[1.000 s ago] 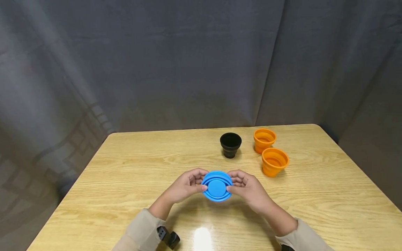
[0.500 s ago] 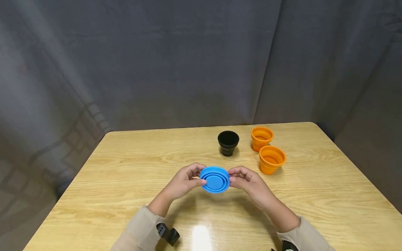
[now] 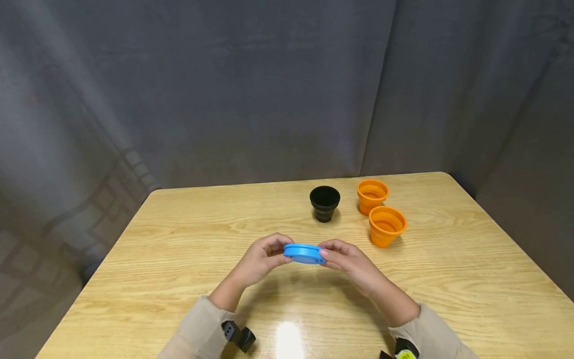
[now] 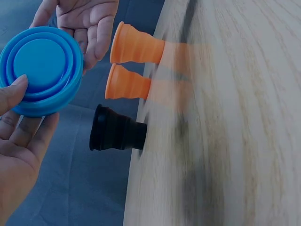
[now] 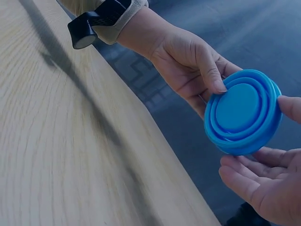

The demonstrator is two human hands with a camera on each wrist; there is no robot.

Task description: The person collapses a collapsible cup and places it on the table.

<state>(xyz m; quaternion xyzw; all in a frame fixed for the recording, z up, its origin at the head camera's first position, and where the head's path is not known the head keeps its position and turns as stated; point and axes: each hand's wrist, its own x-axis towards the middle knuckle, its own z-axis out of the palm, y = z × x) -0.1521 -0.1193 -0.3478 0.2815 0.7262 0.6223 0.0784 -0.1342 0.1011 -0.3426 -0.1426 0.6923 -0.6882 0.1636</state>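
Observation:
A blue collapsible cup (image 3: 304, 254), pressed flat into a ringed disc, is held above the table between both hands. My left hand (image 3: 258, 260) pinches its left edge, the thumb lying on the ringed face (image 4: 40, 61) and the fingers behind. On the opposite edge, my right hand (image 3: 354, 263) grips with thumb and fingers; in the right wrist view its thumb (image 5: 290, 107) touches the rim. From the head view the disc appears nearly edge-on. Beyond the hands stand a black cup (image 3: 324, 203) and two orange cups, one farther back (image 3: 371, 196) and one nearer (image 3: 386, 227), all expanded and upright.
The wooden table (image 3: 193, 224) reaches back to a dark grey curtain (image 3: 251, 99). Both sleeves carry black wrist cameras, the left one (image 3: 238, 336) hanging close over the table.
The blue cup has tipped, so its ringed face, turned to the head camera before, now shows nearly edge-on. Both hands still hold it. The other cups stay put while the head view shifts slightly.

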